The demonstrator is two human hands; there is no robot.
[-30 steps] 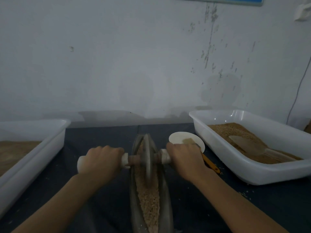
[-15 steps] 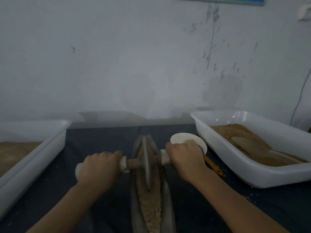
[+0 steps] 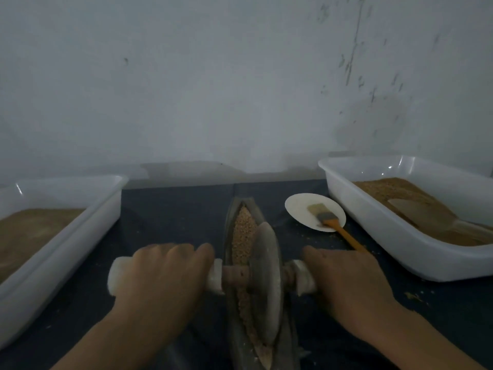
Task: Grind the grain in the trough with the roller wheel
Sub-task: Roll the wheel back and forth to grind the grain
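Observation:
A narrow boat-shaped trough lies lengthwise on the dark table, with tan grain along its groove. A grey stone roller wheel stands upright in the groove, about midway along the trough's visible length. Its wooden axle carries white-wrapped handles on both sides. My left hand grips the left handle, whose white end pokes out past my knuckles. My right hand grips the right handle. The wheel hides the grain directly under it.
A white tub of brown meal sits at the left. Another white tub at the right holds brown grain and a scoop. A white plate with an orange-handled brush lies between trough and right tub. A wall stands behind.
Both hands have drawn the wheel back toward me along the trough, uncovering grain at the far end. The plate and brush, earlier partly hidden behind my right hand, now show fully.

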